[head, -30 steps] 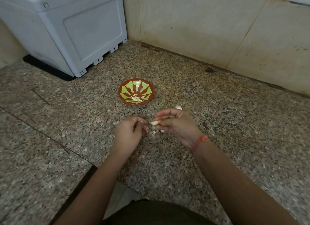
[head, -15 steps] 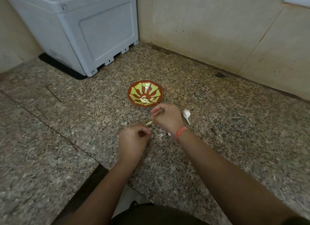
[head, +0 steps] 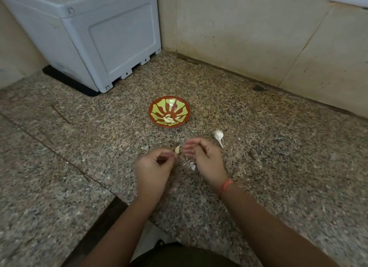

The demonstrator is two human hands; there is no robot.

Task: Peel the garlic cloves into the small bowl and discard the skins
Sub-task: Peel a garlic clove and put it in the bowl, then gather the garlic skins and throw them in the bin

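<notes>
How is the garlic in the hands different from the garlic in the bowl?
The garlic clove between the hands is one piece, pinched in the fingertips of the left hand with the right hand beside it. The cloves in the bowl are several pieces lying loose. The held clove looks yellowish-tan, as if some skin remains; the cloves in the small bowl look pale and bare. Both are small garlic pieces.

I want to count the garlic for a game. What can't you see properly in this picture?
Head view only:
- Cloves in the small bowl: too small and overlapping to count.
- Garlic clove: half hidden between the left hand and right hand; which one grips it is unclear.
- Skins: partly behind the right hand.
- Garlic bulb: remaining cloves can't be seen.
</notes>
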